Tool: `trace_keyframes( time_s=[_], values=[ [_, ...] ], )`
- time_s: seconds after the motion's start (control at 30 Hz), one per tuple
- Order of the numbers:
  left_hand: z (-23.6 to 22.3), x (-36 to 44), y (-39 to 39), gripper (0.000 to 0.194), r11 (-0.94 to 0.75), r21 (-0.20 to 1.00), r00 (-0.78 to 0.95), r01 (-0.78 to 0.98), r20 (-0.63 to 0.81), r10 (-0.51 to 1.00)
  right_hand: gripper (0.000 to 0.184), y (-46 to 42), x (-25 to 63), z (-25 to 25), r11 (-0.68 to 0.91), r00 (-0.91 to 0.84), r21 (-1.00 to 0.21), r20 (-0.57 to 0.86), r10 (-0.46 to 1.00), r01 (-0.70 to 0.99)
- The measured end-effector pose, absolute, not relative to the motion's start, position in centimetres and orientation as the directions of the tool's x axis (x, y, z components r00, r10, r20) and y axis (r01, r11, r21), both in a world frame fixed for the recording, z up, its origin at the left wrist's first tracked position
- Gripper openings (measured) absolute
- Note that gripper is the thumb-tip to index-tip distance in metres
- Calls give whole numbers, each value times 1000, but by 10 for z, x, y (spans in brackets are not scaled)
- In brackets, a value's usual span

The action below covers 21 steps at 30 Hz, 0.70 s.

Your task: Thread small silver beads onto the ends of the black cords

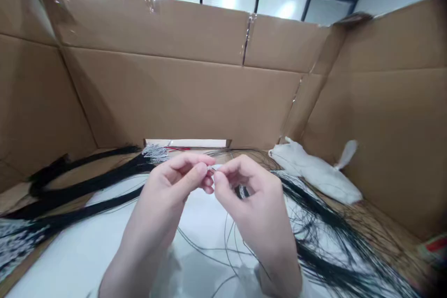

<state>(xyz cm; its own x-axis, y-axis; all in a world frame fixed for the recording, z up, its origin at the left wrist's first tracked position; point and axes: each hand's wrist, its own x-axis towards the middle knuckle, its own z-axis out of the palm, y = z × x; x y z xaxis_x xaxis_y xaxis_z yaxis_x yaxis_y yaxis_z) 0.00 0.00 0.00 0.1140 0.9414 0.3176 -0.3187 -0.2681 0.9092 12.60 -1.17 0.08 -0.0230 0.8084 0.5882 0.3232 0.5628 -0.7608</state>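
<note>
My left hand (176, 181) and my right hand (251, 195) meet at their fingertips above a white work surface (87, 251). Between the pinched fingers sits a tiny silvery metal fitting (210, 168) at the end of a thin black cord (230, 237). The cord trails down from my right hand in loose loops. Both hands pinch the same small piece; which hand holds the fitting and which the cord end is too small to tell.
Thick bundles of black cords (80, 186) with silvery metal ends (155, 152) lie to the left. More loose black cords (324, 242) spread on the right. A white plastic bag (314, 172) lies at the right. Tall cardboard walls (181, 98) enclose the space.
</note>
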Motion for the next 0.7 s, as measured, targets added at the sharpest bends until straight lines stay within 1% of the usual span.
trace_keyframes(
  time_s=[0.2, 0.7],
  values=[
    [-4, 0, 4, 5, -286, 913, 80, -290, 321, 944, 9, -13, 123, 0, 562, -14, -766, 588, 809, 313],
    [-5, -2, 2, 5, -281, 917, 90, -283, 317, 944, 9, -11, 122, -1, 571, -8, -766, 595, 803, 295]
  ],
)
